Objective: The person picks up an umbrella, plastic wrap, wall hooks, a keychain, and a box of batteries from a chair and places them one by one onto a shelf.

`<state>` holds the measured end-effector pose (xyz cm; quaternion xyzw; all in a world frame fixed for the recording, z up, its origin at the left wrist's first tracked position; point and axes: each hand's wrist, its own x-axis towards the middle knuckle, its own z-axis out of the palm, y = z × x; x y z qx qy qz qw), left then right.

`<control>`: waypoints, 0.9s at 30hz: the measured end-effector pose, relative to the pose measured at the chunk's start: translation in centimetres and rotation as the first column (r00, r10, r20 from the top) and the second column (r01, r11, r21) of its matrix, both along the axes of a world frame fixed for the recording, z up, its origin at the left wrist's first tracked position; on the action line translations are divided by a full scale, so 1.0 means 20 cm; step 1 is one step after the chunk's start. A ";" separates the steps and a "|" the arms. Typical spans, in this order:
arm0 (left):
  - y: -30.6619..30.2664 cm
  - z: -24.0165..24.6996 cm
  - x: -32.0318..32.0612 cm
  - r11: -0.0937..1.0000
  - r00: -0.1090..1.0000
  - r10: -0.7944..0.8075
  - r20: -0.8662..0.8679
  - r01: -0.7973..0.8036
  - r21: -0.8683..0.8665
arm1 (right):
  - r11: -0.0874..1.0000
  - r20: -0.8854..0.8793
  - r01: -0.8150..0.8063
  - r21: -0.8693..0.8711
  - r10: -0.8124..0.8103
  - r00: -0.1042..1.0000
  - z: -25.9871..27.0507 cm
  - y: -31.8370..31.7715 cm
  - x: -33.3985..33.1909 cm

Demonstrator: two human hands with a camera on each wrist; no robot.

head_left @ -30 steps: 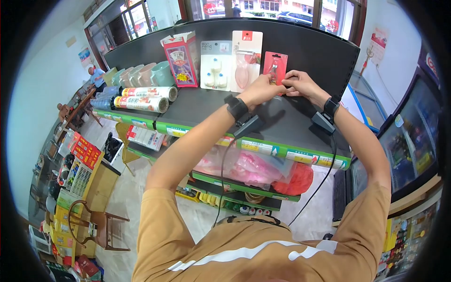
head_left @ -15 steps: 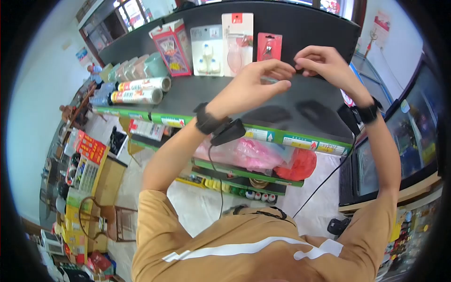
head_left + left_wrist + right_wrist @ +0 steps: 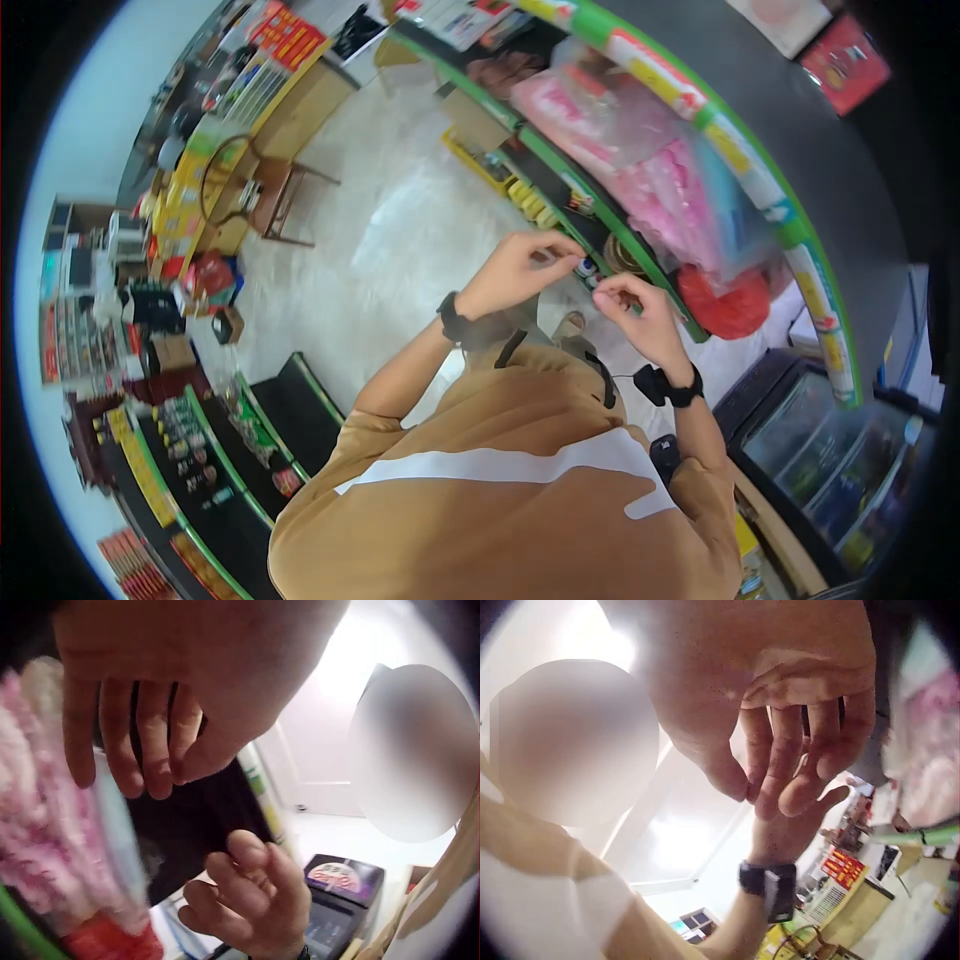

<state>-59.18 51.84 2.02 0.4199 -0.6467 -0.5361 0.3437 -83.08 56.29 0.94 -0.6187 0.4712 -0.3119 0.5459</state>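
Observation:
My left hand (image 3: 515, 270) hovers in front of my waist, its fingers loosely bent and nothing between them. Close to its right is my right hand (image 3: 645, 315), also loosely curled and empty, the two hands facing each other. Both wrist views show bare fingertips; the right hand (image 3: 255, 900) appears below the left one in the left wrist view. Up on the top shelf stands a red card pack (image 3: 845, 65), well away from both hands, beside a white card pack (image 3: 785, 18) cut by the frame edge.
Pink plastic packs (image 3: 660, 180) and a red bag (image 3: 725, 300) fill the shelf beyond my hands, under a green price-label edge (image 3: 735, 145). A wooden chair (image 3: 275, 195) stands on the left. A glass-topped cooler (image 3: 800, 450) is at the right.
Both hands have left the red card pack at the back of the top shelf and come down toward my waist. The head view has swung downward and left.

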 end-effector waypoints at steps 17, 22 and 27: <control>0.22 -0.42 1.31 0.771 0.770 0.627 -0.121 -0.589 0.244 | 0.913 0.194 -0.390 0.120 0.364 0.911 -0.40 -0.59 1.51; 0.22 -0.39 1.66 0.698 0.699 0.715 0.020 -0.715 0.044 | 0.927 0.017 -0.367 -0.082 0.370 0.929 -0.24 -0.71 1.96; 0.21 -0.45 1.99 0.676 0.679 0.732 -0.057 -0.712 0.190 | 0.920 0.001 -0.373 -0.119 0.376 0.927 -0.42 -0.86 2.19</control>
